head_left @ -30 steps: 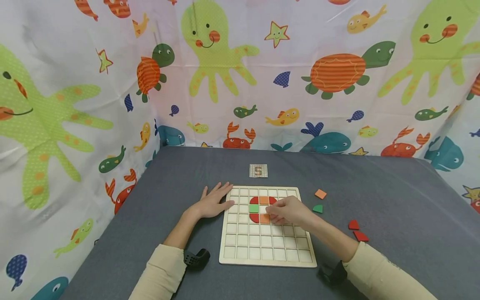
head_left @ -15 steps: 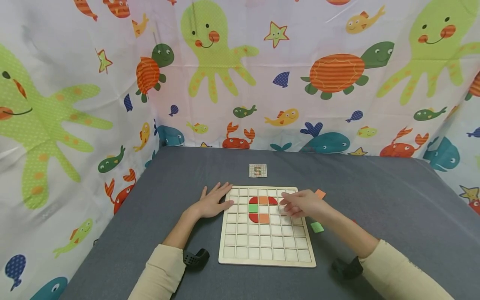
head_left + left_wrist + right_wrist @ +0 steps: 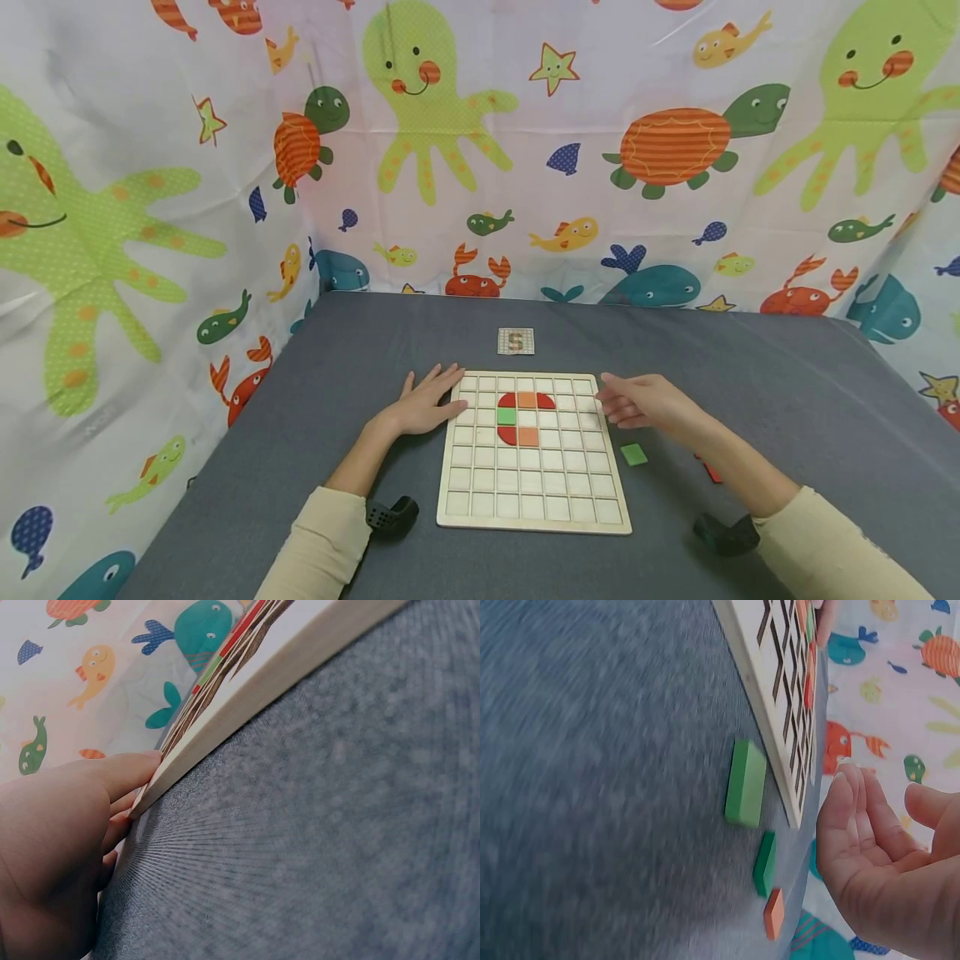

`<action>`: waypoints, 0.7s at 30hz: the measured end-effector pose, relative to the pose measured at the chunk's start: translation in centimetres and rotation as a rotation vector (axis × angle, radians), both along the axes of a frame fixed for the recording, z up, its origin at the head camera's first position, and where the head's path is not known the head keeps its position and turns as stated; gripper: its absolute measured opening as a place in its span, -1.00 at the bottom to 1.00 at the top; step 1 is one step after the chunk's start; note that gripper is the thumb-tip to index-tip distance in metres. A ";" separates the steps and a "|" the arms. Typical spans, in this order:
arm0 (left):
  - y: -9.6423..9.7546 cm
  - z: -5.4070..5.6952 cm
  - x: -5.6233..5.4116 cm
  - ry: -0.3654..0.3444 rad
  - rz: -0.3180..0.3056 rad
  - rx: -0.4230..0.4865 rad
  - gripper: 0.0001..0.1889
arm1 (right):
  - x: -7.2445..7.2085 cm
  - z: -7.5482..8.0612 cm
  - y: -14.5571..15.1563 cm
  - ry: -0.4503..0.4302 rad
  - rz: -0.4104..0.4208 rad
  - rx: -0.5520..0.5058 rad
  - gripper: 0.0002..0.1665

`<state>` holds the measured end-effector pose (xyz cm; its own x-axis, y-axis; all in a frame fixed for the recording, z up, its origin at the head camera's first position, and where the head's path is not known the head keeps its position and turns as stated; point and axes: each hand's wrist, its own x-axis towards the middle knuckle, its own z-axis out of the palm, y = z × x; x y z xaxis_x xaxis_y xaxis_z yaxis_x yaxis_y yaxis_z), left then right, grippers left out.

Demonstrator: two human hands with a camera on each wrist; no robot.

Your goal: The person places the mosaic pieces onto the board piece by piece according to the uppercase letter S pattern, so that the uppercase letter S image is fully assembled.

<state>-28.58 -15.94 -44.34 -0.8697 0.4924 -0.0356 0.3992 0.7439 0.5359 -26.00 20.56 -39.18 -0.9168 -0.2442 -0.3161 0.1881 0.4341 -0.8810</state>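
Observation:
My left hand (image 3: 422,407) rests at the left edge of a wooden grid board (image 3: 533,527), its fingers spread and straight and its thumb on the rim. Red quarter-round tiles (image 3: 507,437), orange square tiles (image 3: 528,437) and a green square tile (image 3: 507,417) sit in the grid's upper cells. My right hand (image 3: 648,404) hovers just past the board's right edge, fingers loosely bent, holding nothing. Below it a green square tile (image 3: 633,454) lies on the table. In the right wrist view, a green quarter-round tile (image 3: 765,864) and an orange square tile (image 3: 774,913) lie beyond it.
A small card (image 3: 516,342) with a coloured grid pattern lies behind the board. Red tiles (image 3: 712,472) are partly hidden by my right forearm. A curtain (image 3: 480,167) printed with sea animals stands behind the grey table (image 3: 390,333).
My right hand has let go of the lower orange square tile and moved right, from the middle of the board to beyond its edge. My left hand stays where it was.

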 end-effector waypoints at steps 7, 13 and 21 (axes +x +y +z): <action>0.0 0.0 0.0 0.001 0.000 0.000 -0.32 | 0.0 -0.1 1.7 0.001 -0.032 0.001 -0.18; 0.0 0.0 0.0 0.002 -0.002 -0.002 -0.33 | -0.1 -0.2 2.6 -0.011 -0.062 0.037 -0.18; 0.1 0.0 0.1 0.005 0.003 -0.005 -0.33 | -0.3 -0.7 3.6 -0.009 -0.080 0.057 -0.20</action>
<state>-28.52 -15.84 -44.34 -0.8713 0.4896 -0.0333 0.3999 0.7477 0.5302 -26.26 24.16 -39.92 -0.9298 -0.1521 -0.3353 0.2315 0.4665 -0.8537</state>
